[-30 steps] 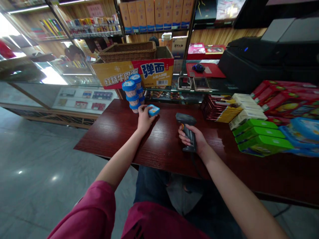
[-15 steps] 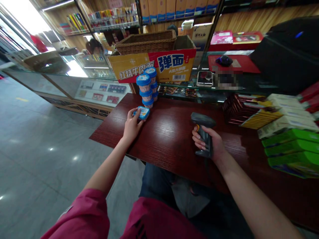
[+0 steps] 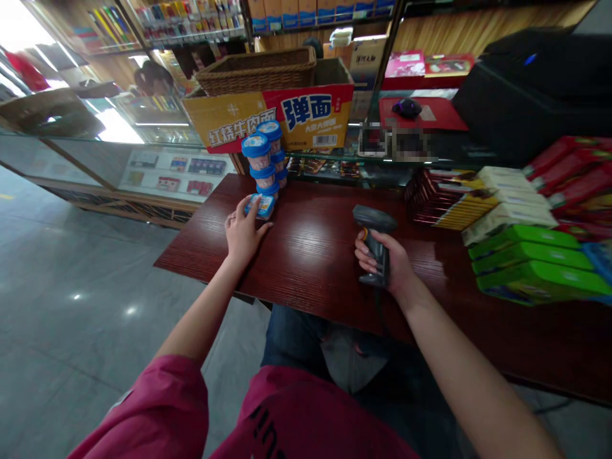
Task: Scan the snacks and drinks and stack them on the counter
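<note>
Faces a dark red-brown wooden table (image 3: 306, 280), with a glass display case (image 3: 157, 170) well off to the left, small boxes (image 3: 208, 166) laid out inside. Has ahead, just past the far edge, a yellow-and-red beef noodle carton (image 3: 310, 124), open at the top, with a rectangular wicker basket (image 3: 253, 83) over the left part of the opening; cannot see down into either. Has to the right green boxes (image 3: 535, 264) beside cream boxes (image 3: 511, 197), then dark red packets (image 3: 423, 197). Has before the carton two stacks of round blue-lidded cups (image 3: 259, 159), contents hidden. Wraps the fingers of the right hand (image 3: 394, 258) around the handle of a dark grey barcode scanner (image 3: 375, 218), above the table. Rests the left hand (image 3: 242, 233) at a flat blue-lidded tub (image 3: 264, 206), on the table just in front of the stacks. Lays fingertips over the lid from the left, thumb out near the closer edge; cannot tell a firm grip from a light touch.
</note>
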The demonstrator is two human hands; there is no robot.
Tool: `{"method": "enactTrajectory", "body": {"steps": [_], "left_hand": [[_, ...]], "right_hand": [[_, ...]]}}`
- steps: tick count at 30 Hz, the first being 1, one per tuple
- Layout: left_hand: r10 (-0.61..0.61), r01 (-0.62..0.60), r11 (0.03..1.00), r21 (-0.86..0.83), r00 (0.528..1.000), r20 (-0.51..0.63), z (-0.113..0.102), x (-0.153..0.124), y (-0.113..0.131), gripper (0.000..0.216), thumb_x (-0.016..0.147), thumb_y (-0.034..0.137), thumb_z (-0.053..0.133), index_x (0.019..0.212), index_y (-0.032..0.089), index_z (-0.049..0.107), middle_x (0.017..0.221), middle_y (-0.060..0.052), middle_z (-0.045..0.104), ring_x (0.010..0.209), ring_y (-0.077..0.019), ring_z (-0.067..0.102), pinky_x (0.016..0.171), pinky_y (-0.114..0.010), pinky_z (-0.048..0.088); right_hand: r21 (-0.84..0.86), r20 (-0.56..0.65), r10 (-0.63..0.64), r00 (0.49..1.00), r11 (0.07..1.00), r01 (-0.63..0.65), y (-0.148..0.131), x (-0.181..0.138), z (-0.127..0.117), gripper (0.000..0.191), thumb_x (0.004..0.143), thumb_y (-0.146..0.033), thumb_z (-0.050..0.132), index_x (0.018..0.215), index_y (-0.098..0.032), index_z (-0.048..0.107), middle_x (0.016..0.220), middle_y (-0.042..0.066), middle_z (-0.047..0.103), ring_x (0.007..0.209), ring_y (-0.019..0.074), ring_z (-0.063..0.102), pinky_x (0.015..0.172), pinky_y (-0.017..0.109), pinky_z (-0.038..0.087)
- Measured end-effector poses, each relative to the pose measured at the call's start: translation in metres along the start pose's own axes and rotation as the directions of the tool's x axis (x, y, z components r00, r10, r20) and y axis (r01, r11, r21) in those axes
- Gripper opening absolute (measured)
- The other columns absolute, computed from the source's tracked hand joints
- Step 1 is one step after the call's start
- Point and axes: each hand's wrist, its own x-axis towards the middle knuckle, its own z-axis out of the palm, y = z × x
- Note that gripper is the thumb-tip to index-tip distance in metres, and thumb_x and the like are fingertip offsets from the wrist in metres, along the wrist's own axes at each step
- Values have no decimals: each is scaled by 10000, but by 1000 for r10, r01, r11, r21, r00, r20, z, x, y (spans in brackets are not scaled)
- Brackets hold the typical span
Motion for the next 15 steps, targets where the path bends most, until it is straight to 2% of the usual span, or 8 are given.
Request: {"method": "enactTrajectory", "body": {"steps": [2, 4, 7, 9, 11, 13, 15], "left_hand": [[-13, 13, 999, 41, 1000, -17, -6, -15, 15, 815, 835, 354, 783, 1571, 344, 432, 1686, -150, 293, 1464, -491, 380, 1153, -706, 342], [16, -16, 999, 52, 1000, -6, -10, -35, 36, 803, 872, 355, 729, 1598, 351, 384, 1691, -158, 259, 1502, -498, 310, 1156, -729, 321], [233, -232, 972, -23, 968, 93, -6, -63, 72, 726, 941, 305, 605, 1611, 393, 341, 1662, -120, 323, 1501, -425, 347, 1214, -663, 305], [390, -367, 918, -149, 904, 176, 6, -77, 101, 707, 954, 285, 557, 1615, 389, 330, 1601, -125, 415, 1451, -393, 426, 1195, -620, 371], [532, -465, 838, -285, 813, 239, 22, -87, 138, 688, 953, 276, 537, 1606, 384, 348, 1512, -124, 517, 1389, -372, 498, 1156, -585, 435], [649, -533, 746, -398, 715, 259, 35, -93, 182, 680, 944, 270, 547, 1590, 392, 371, 1463, -104, 568, 1362, -353, 530, 1139, -554, 462], [742, -587, 647, -487, 632, 223, 41, -95, 232, 689, 930, 262, 577, 1580, 387, 387, 1479, -89, 566, 1377, -340, 523, 1150, -528, 460]], "right_hand": [[8, -13, -33, 999, 999, 33, 2, -10, -1, 154, 869, -320, 655, 881, -184, 586, 632, -43, 491, 417, 66, 343, 322, 156, 328], [-2, -28, -64, 998, 998, 64, 5, -25, -3, 179, 843, -330, 682, 858, -184, 580, 613, -54, 503, 399, 60, 359, 318, 157, 331], [-28, -66, -127, 990, 992, 126, 9, -56, -7, 222, 823, -353, 716, 862, -190, 569, 643, -48, 551, 405, 70, 423, 311, 171, 340], [-22, -106, -159, 982, 987, 158, 11, -81, -11, 260, 809, -367, 746, 889, -194, 570, 663, -49, 568, 417, 73, 455, 315, 172, 350], [-3, -153, -207, 966, 978, 209, 13, -110, -16, 281, 802, -379, 760, 912, -195, 577, 667, -49, 565, 422, 72, 459, 315, 171, 347], [12, -211, -285, 935, 956, 294, 15, -140, -24, 290, 798, -383, 764, 936, -200, 586, 664, -52, 557, 414, 68, 440, 318, 172, 353], [1, -274, -389, 880, 915, 405, 15, -171, -35, 278, 804, -384, 754, 943, -210, 588, 658, -55, 546, 404, 67, 413, 312, 175, 351]]}}
